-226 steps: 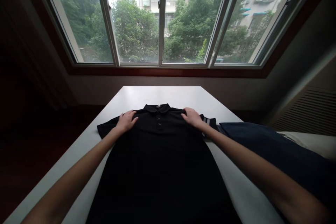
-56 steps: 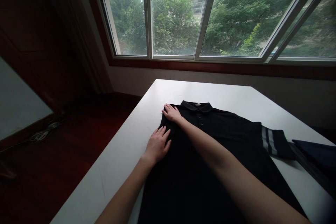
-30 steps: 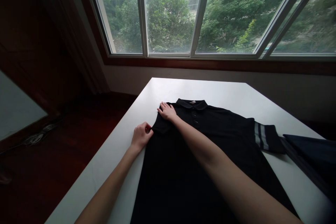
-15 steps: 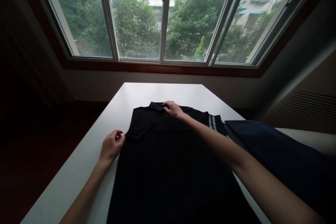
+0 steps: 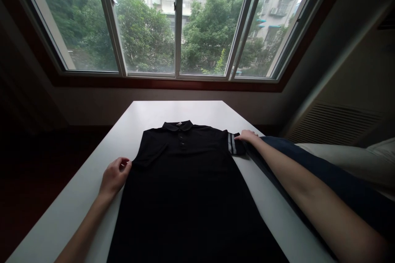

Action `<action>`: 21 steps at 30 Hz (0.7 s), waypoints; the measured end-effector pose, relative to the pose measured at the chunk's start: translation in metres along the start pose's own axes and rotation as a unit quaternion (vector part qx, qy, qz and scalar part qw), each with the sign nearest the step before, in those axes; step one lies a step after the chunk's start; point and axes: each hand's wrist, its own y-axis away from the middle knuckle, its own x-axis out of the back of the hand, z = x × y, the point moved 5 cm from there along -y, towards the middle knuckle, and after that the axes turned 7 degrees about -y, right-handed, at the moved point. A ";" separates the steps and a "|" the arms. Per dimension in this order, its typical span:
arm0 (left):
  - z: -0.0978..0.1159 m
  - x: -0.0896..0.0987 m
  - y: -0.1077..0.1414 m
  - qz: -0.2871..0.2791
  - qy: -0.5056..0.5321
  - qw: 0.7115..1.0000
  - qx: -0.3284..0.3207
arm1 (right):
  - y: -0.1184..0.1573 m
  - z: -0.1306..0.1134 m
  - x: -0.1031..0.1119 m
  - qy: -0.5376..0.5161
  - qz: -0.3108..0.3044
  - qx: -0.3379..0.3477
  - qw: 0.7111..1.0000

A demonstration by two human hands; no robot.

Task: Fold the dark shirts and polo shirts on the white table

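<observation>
The right hand (image 5: 248,135) has left the collar (image 5: 178,127) for the striped sleeve (image 5: 231,144), its grip unclear; the left hand (image 5: 114,176) pinches the black shirt (image 5: 185,201), flat on the table (image 5: 179,109), opposite sleeve (image 5: 153,153) turned in.

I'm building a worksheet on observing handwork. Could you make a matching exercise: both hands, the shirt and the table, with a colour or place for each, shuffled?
1. left hand
2. right hand
3. shirt
4. table

A. white
B. at the striped sleeve
C. black
D. at the edge away from that sleeve

Pairs: 1-D, 2-B, 3-C, 4-A
</observation>
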 end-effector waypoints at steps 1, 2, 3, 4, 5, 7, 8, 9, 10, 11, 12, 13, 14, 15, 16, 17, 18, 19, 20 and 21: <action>0.000 0.000 0.000 0.001 -0.001 1.000 -0.002 | 0.001 -0.001 -0.002 -0.007 0.003 -0.001 1.000; 0.001 0.000 0.000 0.001 -0.001 1.000 -0.004 | 0.002 -0.003 -0.003 -0.016 0.004 -0.001 1.000; 0.001 0.000 0.000 0.000 0.000 1.000 -0.005 | 0.004 -0.005 -0.003 -0.026 0.006 0.001 1.000; 0.001 0.000 -0.001 -0.002 0.002 1.000 -0.005 | 0.005 -0.008 -0.002 -0.037 0.007 0.006 0.999; 0.001 0.000 0.000 -0.005 0.005 1.000 -0.004 | 0.007 -0.012 -0.001 -0.049 0.009 0.013 0.999; 0.001 0.000 0.000 -0.011 0.010 1.000 0.000 | 0.012 -0.019 0.006 -0.073 0.018 0.033 0.997; 0.001 0.000 0.000 -0.014 0.012 1.000 0.001 | 0.015 -0.023 0.010 -0.084 0.025 0.046 0.995; 0.001 0.000 0.000 -0.017 0.013 1.000 0.002 | 0.018 -0.027 0.014 -0.092 0.031 0.061 0.993; 0.001 0.000 0.000 -0.020 0.013 1.000 0.002 | 0.022 -0.032 0.019 -0.099 0.036 0.076 0.992; 0.000 0.000 0.000 -0.022 0.012 1.000 0.003 | 0.027 -0.037 0.024 -0.105 0.040 0.090 0.990; 0.001 0.000 0.000 -0.023 0.011 1.000 0.002 | 0.032 -0.043 0.029 -0.107 0.044 0.108 0.987; 0.001 0.000 0.000 -0.024 0.010 1.000 0.002 | 0.038 -0.050 0.033 -0.105 0.049 0.128 0.985; 0.001 0.000 0.000 -0.024 0.009 1.000 0.001 | 0.046 -0.059 0.037 -0.095 0.055 0.150 0.982; 0.002 0.000 0.000 -0.026 0.010 1.000 0.000 | 0.054 -0.069 0.040 -0.080 0.060 0.173 0.980; 0.002 0.000 0.000 -0.026 0.010 1.000 0.000 | 0.063 -0.079 0.042 -0.058 0.062 0.196 0.977; 0.003 0.000 0.001 -0.027 0.009 1.000 0.000 | 0.073 -0.091 0.042 -0.030 0.062 0.219 0.973; 0.003 0.001 0.001 -0.027 0.009 1.000 0.000 | 0.083 -0.102 0.041 0.001 0.059 0.241 0.969; 0.003 0.001 0.002 -0.026 0.009 1.000 0.000 | 0.093 -0.114 0.038 0.029 0.054 0.260 0.964; 0.003 0.001 0.002 -0.026 0.008 1.000 -0.001 | 0.103 -0.124 0.033 0.051 0.048 0.278 0.958; 0.003 0.002 0.002 -0.026 0.009 1.000 -0.002 | 0.113 -0.134 0.028 0.067 0.042 0.294 0.953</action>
